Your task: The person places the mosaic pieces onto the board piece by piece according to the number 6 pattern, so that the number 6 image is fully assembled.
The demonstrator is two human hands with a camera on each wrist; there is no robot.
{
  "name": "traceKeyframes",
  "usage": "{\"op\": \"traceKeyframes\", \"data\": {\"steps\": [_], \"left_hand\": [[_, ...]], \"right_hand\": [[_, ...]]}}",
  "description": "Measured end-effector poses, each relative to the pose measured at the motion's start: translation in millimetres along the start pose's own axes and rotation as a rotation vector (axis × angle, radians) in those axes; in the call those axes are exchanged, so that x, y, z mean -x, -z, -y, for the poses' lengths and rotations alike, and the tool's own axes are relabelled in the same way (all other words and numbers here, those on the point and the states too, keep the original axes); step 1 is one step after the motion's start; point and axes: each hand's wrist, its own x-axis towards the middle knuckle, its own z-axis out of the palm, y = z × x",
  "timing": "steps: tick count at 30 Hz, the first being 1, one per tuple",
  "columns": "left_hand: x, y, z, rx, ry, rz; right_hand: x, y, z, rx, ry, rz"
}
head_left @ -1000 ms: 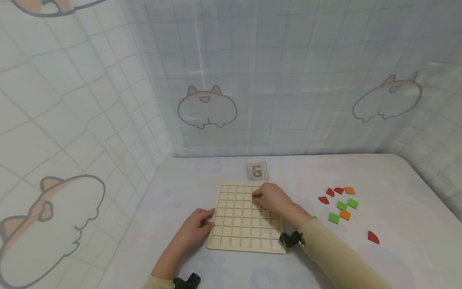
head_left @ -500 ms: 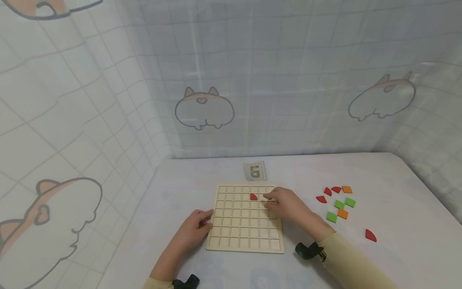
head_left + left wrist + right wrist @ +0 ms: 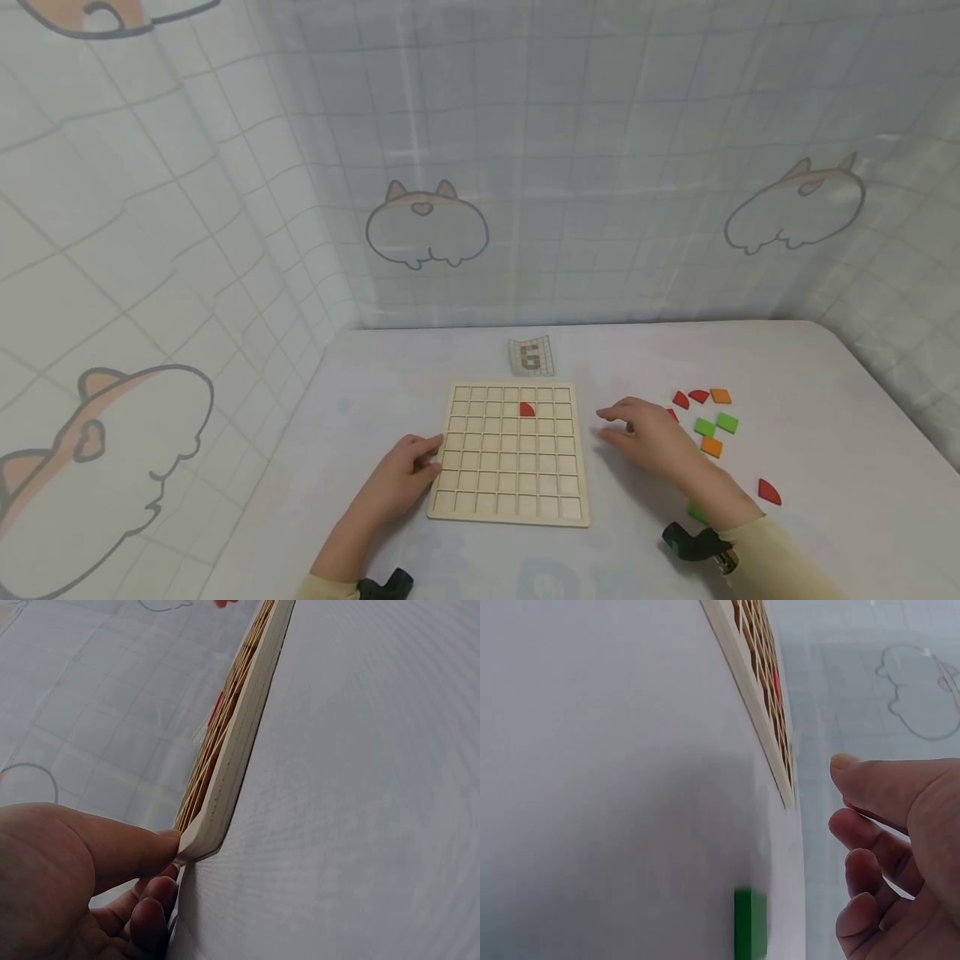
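Observation:
A pale wooden grid board lies flat on the table, with a red quarter-circle piece in one of its upper cells. At the board's left edge, my left hand holds the rim. The left wrist view shows its thumb against the board's corner and the other fingers bent below. My right hand hovers right of the board with nothing in it, thumb and fingers apart and loosely bent. In the right wrist view a green square tile lies on the table near that hand.
Right of the board lie loose red quarter-circles, green squares and orange squares, some partly hidden by my right arm. A small pattern card lies behind the board. A patterned curtain hangs behind the table.
My right hand has let go of the red quarter-circle on the board and moved right, off the board, toward the loose pieces. My left hand stays at the board's edge.

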Motion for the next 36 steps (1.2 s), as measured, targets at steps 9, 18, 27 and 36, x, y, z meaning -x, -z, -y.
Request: {"op": "traceKeyframes", "data": {"steps": [9,18,27,36], "left_hand": [[-0.3,-0.2,1.2,0.001,-0.001,-0.002],[0.2,-0.3,0.6,-0.010,0.001,-0.013],[0.4,-2.1,2.8,-0.013,0.004,-0.012],[-1.0,-2.9,3.8,-0.022,0.001,-0.013]], "right_hand": [[14.8,14.8,-24.2,-0.001,-0.040,-0.023],[36.0,35.1,-48.7,0.035,-0.071,-0.068],[57.0,39.6,-74.6,0.052,-0.142,-0.093],[66.6,43.8,-89.5,0.064,-0.173,-0.098]]}}
